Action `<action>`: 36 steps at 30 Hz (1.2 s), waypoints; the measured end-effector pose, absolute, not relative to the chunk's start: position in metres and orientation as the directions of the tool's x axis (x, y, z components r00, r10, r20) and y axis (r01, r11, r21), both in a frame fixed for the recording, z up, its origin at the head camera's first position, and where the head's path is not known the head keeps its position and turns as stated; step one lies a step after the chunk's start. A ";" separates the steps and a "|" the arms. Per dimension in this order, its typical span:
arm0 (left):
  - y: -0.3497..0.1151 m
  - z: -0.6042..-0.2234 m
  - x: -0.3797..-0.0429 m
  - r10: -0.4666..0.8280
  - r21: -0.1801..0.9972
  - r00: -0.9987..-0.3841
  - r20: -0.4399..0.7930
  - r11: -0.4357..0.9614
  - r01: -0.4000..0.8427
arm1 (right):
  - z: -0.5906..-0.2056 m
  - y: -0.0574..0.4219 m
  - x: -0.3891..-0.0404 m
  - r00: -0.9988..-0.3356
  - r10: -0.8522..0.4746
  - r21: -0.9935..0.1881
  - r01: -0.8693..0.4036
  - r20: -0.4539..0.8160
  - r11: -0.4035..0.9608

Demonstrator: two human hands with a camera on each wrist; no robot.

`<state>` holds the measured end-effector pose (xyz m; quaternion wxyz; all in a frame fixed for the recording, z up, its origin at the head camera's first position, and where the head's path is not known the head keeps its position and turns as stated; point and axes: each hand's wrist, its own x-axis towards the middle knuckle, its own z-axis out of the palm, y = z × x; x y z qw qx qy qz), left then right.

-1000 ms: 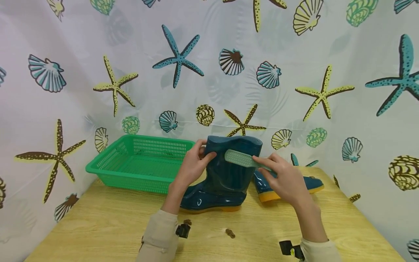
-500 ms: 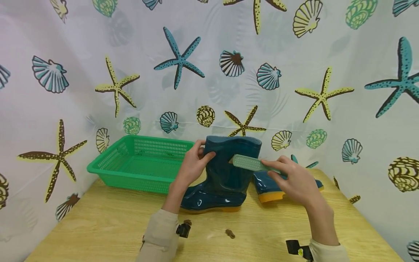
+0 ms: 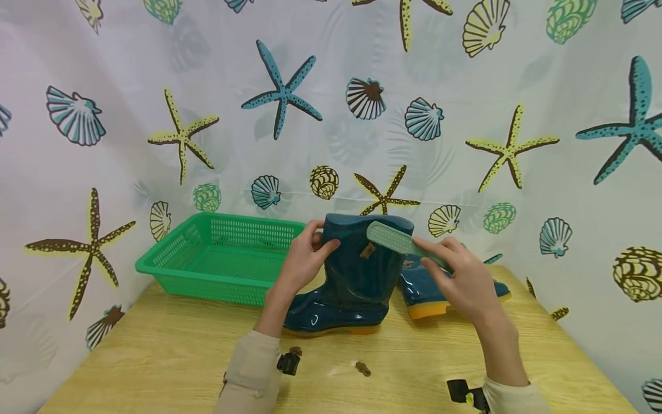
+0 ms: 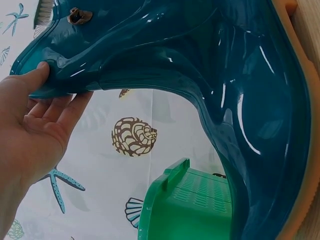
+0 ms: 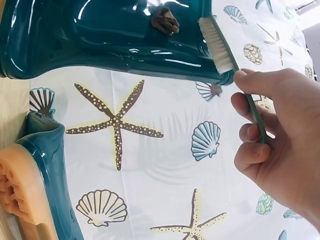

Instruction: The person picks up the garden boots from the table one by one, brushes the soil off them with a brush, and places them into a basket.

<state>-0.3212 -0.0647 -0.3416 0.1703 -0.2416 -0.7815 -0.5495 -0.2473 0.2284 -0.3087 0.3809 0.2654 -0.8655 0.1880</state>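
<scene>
- On my head feed, the left hand [image 3: 305, 256] pinches the upper shaft edge of a blue boot [image 3: 351, 282], thumb on the near face, fingers behind, only the boot wall between them.
- I see the right hand [image 3: 462, 282] with thumb and fingers closed round the handle of a green brush [image 3: 388, 237]; the brush head reaches left from that grip, in front of the shaft.
- The boot stands upright on the table [image 3: 170, 351], its shaft between the hands, its toe below the left hand.
- Only the wrist feeds give me the pale bristles [image 5: 217, 46]; the head view shows the brush's back. I can't tell whether they touch the boot.
- The right wrist feed shows me tread on a second boot [image 3: 420, 287], which the head view puts partly behind the right hand.
- The head feed shows most of a green basket [image 3: 201, 287], left of the left hand; the left wrist feed catches one end.
- I count two hands, two boots, one brush, one basket, one brown clump [image 5: 165, 21] on the upright boot, left of the right hand's grip, and two brown bits [image 3: 363, 368] on the table between the forearms.
</scene>
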 end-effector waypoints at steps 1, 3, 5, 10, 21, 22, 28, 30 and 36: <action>-0.065 -0.341 -0.321 0.192 0.776 -0.825 0.532 0.278 0.565 | -0.309 0.227 -0.248 -0.576 -0.318 -0.114 -0.590 0.753 0.799; -0.064 -0.341 -0.321 0.193 0.777 -0.825 0.531 0.276 0.565 | -0.311 0.224 -0.248 -0.607 -0.321 -0.106 -0.561 0.727 0.821; -0.064 -0.341 -0.321 0.194 0.778 -0.826 0.529 0.277 0.563 | -0.312 0.222 -0.248 -0.649 -0.326 -0.109 -0.536 0.687 0.837; -0.064 -0.342 -0.321 0.196 0.784 -0.830 0.522 0.273 0.557 | -0.313 0.222 -0.246 -0.735 -0.339 -0.140 -0.505 0.587 0.852; -0.062 -0.342 -0.321 0.180 0.774 -0.824 0.537 0.284 0.566 | -0.302 0.234 -0.235 -0.821 -0.376 -0.235 -0.504 0.430 0.831; -0.062 -0.342 -0.321 0.177 0.774 -0.824 0.538 0.283 0.566 | -0.301 0.235 -0.234 -0.824 -0.380 -0.237 -0.504 0.420 0.831; -0.062 -0.344 -0.323 0.162 0.775 -0.829 0.535 0.298 0.558 | -0.298 0.237 -0.232 -0.786 -0.415 -0.213 -0.550 0.458 0.808; -0.062 -0.344 -0.323 0.164 0.775 -0.830 0.533 0.299 0.556 | -0.300 0.238 -0.234 -0.738 -0.422 -0.195 -0.589 0.527 0.784; -0.062 -0.342 -0.322 0.174 0.780 -0.831 0.529 0.286 0.556 | -0.302 0.237 -0.239 -0.624 -0.394 -0.140 -0.632 0.674 0.762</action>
